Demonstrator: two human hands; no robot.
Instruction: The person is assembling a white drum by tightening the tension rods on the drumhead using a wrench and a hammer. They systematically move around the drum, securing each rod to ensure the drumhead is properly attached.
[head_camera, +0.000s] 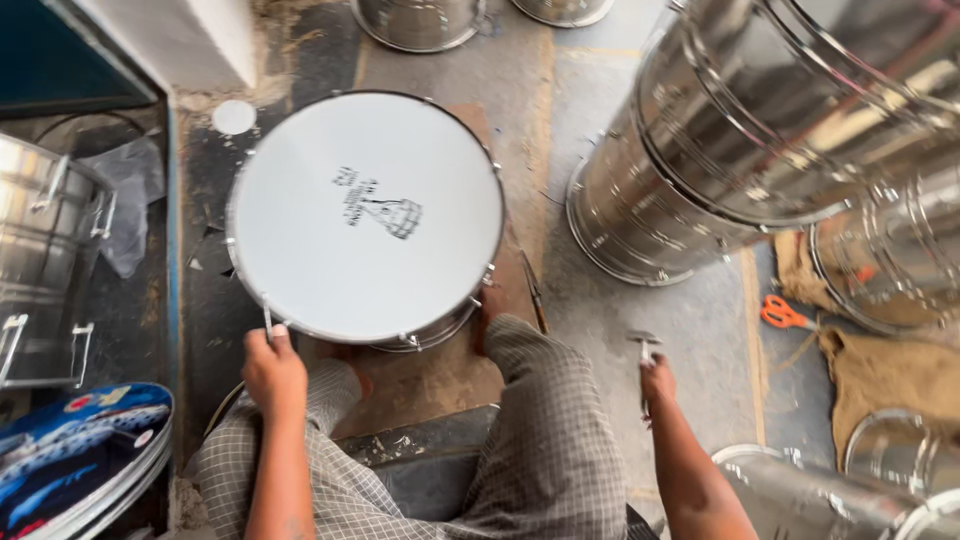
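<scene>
A round drum with a white head (366, 214) and a shiny metal rim stands on the floor in front of me, between my knees. My left hand (272, 368) is closed around a thin metal rod at the drum's near-left rim. My right hand (657, 382) hangs to the right of my knee, shut on a T-shaped metal drum key (644, 347) whose top points away from me. My checked trousers (540, 430) fill the lower middle of the view.
Several shiny steel drum shells (740, 130) lie stacked at the right. Orange-handled scissors (783, 314) lie on sacking near them. A metal box (40, 260) and printed drumheads (70, 450) sit at the left. A thin tool (532, 290) lies beside the drum.
</scene>
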